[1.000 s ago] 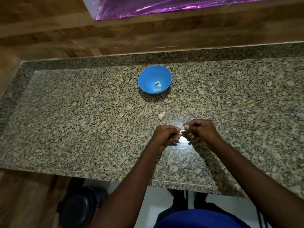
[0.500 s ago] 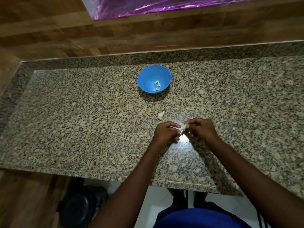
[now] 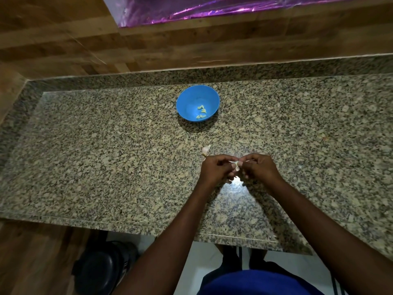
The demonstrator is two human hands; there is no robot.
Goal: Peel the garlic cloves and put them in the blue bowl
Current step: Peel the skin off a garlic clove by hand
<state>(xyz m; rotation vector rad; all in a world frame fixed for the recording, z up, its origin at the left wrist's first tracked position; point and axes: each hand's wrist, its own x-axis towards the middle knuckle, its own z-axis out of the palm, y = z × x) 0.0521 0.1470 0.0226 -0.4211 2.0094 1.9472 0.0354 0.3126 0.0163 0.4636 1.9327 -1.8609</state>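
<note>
Pinching a single garlic clove (image 3: 235, 165) between them, the left hand (image 3: 217, 168) and the right hand (image 3: 258, 167) meet fingertip to fingertip just above the granite counter (image 3: 106, 167), each closed on the clove from its own side; this looks like a grip for working the papery skin loose, one hand steadying while the other picks, though which does which is too small to tell. They work low over the counter, probably so that skin or a dropped clove falls onto it. The blue bowl (image 3: 187, 99) stands farther back, well apart from the hands, and holds about 4 peeled cloves (image 3: 201, 112) gathered at its near right side. 1 unpeeled clove (image 3: 206, 149) lies on the granite between bowl and hands, just beside the left knuckles, likely kept within easy reach as the next one.
</note>
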